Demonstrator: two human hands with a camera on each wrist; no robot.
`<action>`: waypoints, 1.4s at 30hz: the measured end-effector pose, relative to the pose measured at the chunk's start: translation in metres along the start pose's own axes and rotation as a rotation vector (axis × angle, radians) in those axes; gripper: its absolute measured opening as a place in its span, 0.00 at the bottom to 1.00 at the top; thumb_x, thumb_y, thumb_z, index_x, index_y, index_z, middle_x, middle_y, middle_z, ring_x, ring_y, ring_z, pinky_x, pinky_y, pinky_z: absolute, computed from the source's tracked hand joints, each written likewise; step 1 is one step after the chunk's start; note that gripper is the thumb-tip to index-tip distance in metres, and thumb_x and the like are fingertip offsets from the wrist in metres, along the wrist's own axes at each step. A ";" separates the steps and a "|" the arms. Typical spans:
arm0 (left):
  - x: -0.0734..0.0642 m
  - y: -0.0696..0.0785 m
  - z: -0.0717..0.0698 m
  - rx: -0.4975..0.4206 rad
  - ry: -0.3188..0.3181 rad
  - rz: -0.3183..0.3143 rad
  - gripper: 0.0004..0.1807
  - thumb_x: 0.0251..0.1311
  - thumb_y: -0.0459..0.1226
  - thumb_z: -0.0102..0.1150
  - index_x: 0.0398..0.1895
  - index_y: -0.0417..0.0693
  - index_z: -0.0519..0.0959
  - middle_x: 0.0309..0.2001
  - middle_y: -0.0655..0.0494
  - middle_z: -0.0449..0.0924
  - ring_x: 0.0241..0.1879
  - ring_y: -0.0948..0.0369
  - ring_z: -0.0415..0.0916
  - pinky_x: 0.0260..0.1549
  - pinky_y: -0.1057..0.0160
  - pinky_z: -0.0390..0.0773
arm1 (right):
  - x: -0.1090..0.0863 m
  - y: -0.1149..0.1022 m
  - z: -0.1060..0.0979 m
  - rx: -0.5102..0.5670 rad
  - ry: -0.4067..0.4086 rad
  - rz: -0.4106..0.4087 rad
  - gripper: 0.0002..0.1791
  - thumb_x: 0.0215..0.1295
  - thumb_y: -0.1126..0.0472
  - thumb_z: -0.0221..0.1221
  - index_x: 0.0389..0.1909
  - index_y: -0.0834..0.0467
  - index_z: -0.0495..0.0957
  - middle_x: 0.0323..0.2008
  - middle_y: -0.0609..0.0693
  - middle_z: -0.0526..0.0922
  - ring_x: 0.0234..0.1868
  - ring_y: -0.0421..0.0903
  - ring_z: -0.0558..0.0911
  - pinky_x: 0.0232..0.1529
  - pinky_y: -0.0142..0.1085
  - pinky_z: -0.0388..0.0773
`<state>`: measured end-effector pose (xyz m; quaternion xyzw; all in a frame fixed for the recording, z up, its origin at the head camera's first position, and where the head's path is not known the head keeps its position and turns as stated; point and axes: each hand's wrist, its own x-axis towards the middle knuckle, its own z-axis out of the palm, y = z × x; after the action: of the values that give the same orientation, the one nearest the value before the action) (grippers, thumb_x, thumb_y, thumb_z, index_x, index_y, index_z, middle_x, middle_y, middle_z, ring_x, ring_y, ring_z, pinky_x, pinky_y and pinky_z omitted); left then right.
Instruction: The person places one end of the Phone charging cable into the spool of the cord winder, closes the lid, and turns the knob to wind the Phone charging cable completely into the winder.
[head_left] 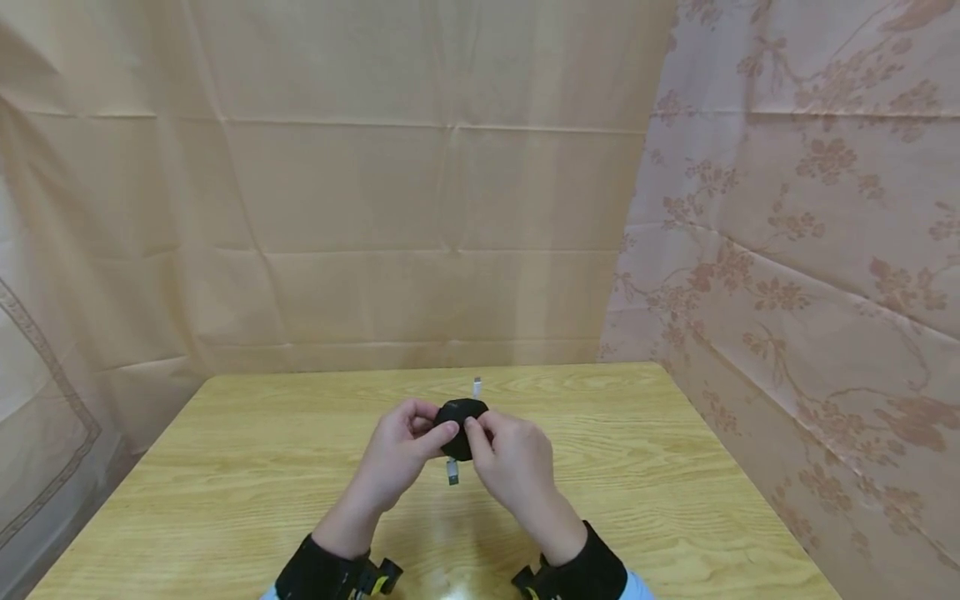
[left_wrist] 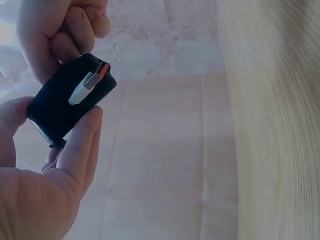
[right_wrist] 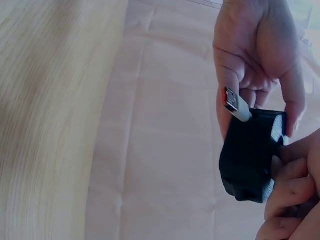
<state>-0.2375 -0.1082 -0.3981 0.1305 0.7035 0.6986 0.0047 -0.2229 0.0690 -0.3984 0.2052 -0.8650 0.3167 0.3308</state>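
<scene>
- A black reel (head_left: 461, 427) sits between both hands, lifted above the table (head_left: 225, 467) near its middle.
- The left hand (head_left: 397, 454) pinches the reel's left side, thumb and fingers curled round it.
- The right hand (head_left: 513, 462) grips the right side, thumb on the top face.
- A white plug (head_left: 476, 386) sticks out on the far side; a second plug (head_left: 452, 472) hangs on the near side, below the hands.
- The wrist views show one plug (left_wrist: 89, 84) with an orange insert.
- Beige cloth (head_left: 420, 183) hangs behind the table, floral cloth (head_left: 810, 250) on the right.

Both hands were bare. Each wrist wore a black cuff (head_left: 318, 571) with a small black-and-yellow clip (head_left: 382, 575). Pale blue sleeves (head_left: 636, 588) showed behind the cuffs.
</scene>
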 end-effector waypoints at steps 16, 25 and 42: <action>-0.004 0.011 -0.017 0.082 0.031 -0.006 0.15 0.65 0.31 0.66 0.49 0.32 0.75 0.38 0.42 0.81 0.40 0.52 0.84 0.38 0.58 0.86 | 0.011 0.017 -0.051 0.216 0.100 -0.229 0.03 0.66 0.64 0.67 0.39 0.56 0.88 0.19 0.37 0.71 0.17 0.32 0.65 0.17 0.25 0.64; -0.005 0.015 -0.021 0.082 -0.039 -0.017 0.17 0.68 0.34 0.65 0.51 0.30 0.73 0.40 0.41 0.83 0.42 0.51 0.84 0.40 0.57 0.85 | 0.015 0.020 -0.071 0.039 0.125 -0.556 0.11 0.77 0.53 0.58 0.44 0.51 0.88 0.28 0.43 0.78 0.19 0.36 0.70 0.20 0.23 0.67; -0.005 0.014 -0.016 0.064 -0.174 -0.012 0.15 0.68 0.33 0.64 0.47 0.28 0.73 0.38 0.42 0.83 0.41 0.50 0.84 0.40 0.56 0.85 | 0.009 0.019 -0.035 -0.131 -0.036 -0.635 0.15 0.52 0.64 0.77 0.39 0.43 0.91 0.28 0.42 0.76 0.21 0.34 0.66 0.21 0.21 0.60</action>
<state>-0.2328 -0.1250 -0.3848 0.1868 0.7232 0.6616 0.0658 -0.2243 0.1051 -0.3791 0.4488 -0.7818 0.1379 0.4103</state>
